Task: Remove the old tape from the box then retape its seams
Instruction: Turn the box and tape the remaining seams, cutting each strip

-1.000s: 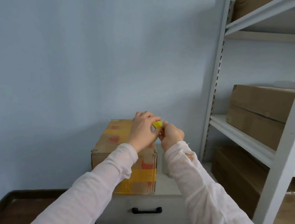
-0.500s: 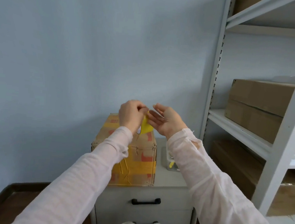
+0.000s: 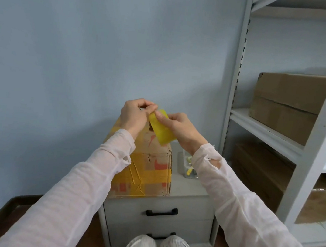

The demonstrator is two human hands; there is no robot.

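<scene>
left grip: curled, pinching top end of the yellow strip
box: sat on the worktop, near face plastered in old tape
yellow strip: looks peeled free, held just above box
right grip: pinching same strip
progress: early days, loads left to peel, retaping not started

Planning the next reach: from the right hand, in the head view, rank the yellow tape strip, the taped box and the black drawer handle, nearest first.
1. The yellow tape strip, pinched in the right hand.
2. The taped box, just below, to its left.
3. The black drawer handle, lowest, on the cabinet front.
</scene>
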